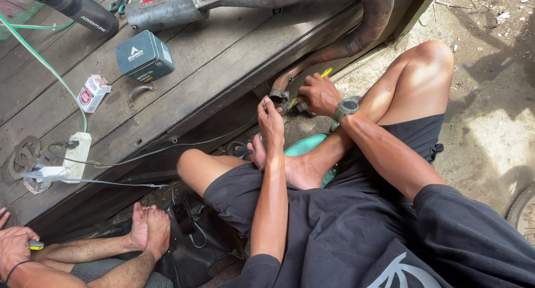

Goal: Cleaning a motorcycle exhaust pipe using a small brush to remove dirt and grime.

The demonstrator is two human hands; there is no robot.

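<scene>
Head view, 2 hands at 1 exhaust pipe [312, 65] end, right hand [319, 94] gripping 1 yellow-handled tool [326, 72], left hand [271, 118] pinched shut

bare ground [490, 98] right of knee [429, 59] open; exhaust pipe [334, 48], wooden platform [223, 76] block left.

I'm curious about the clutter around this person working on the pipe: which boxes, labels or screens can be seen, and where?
Dark green box: on the wooden platform, rectangular, pale label on its top.
Small white and red packet: left of the box, lying tilted.
Black bottle: top left, lying down, white lettering on its side.
Phone: on the ground by another person's feet, dark screen.
</scene>
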